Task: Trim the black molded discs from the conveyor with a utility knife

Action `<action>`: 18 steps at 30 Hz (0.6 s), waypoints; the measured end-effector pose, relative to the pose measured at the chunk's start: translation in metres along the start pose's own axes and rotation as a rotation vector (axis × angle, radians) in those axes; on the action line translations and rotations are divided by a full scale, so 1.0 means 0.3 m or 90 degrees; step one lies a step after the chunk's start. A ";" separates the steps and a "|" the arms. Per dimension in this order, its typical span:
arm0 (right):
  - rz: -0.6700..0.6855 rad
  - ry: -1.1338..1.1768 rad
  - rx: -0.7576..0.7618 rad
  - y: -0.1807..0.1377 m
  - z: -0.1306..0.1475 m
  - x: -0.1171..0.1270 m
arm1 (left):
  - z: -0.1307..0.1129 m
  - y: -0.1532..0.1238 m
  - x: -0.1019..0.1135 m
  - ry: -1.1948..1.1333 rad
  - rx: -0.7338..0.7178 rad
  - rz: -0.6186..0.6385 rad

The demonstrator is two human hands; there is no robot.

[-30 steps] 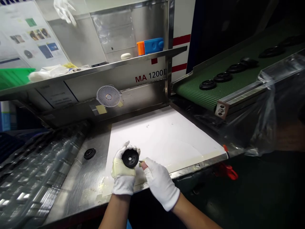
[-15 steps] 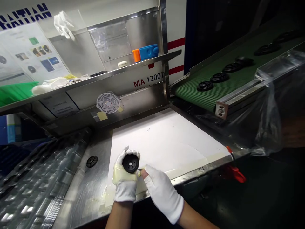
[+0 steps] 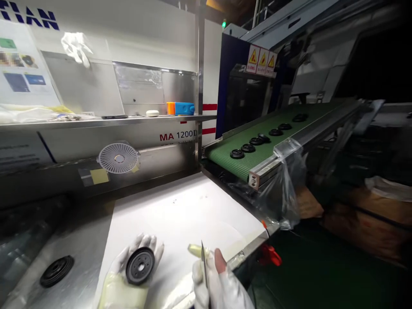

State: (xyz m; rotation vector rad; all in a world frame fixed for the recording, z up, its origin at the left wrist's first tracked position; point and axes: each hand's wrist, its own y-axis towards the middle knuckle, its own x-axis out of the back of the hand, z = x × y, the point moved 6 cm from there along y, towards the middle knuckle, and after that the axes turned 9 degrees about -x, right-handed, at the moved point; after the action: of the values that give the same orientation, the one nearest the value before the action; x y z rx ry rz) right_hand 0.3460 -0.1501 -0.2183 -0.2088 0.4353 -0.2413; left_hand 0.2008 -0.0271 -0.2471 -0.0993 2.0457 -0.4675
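My left hand, in a white glove with a yellowish covering over the palm, is turned palm up. Its fingers curl round the edge of a black ribbed plastic wheel, whose flat face with a centre hole points up at me. To the right, my right hand grips a slim knife with the pointed blade standing up. The glove leaves the thumb tip bare, and the index finger, wrapped in yellow, stretches left. Knife and wheel are apart. Another black wheel lies on the metal bench at left.
A white sheet covers much of the bench. Behind it, a small fan sits below a shelf. Several black wheels rest on the green conveyor. Clear plastic hangs off its end. A red-handled tool hangs at the bench edge.
My hands have moved apart; the knife has come away from the wheel and now points up. The wheel stays in my left hand. The view has turned right and up, showing more conveyor.
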 end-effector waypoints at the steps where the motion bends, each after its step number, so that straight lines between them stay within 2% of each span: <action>1: -0.008 -0.035 0.010 -0.009 0.000 0.009 | 0.011 -0.019 -0.009 0.001 0.011 0.010; 3: -0.035 -0.170 0.045 -0.028 0.006 0.022 | 0.032 -0.063 -0.027 0.004 0.028 0.014; 5: -0.070 -0.372 0.094 -0.043 0.015 0.020 | 0.054 -0.103 -0.044 0.015 0.042 0.016; 7: -0.093 -0.566 0.137 -0.051 0.017 0.004 | 0.073 -0.134 -0.062 0.028 0.038 0.040; 9: -0.101 -0.691 0.168 -0.055 0.010 -0.015 | 0.088 -0.158 -0.076 0.033 0.020 0.068; 14: -0.135 -0.824 0.203 -0.074 -0.009 -0.038 | 0.114 -0.196 -0.086 0.004 -0.034 0.081; 18: -0.072 -0.842 0.195 -0.108 -0.018 -0.035 | 0.127 -0.232 -0.094 -0.021 -0.051 0.067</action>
State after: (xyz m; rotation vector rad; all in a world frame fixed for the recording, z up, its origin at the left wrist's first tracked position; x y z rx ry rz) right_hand 0.3284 -0.1787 -0.2108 -0.0571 -0.9230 -0.2292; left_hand 0.2391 -0.0948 -0.2147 -0.0469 2.0256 -0.3173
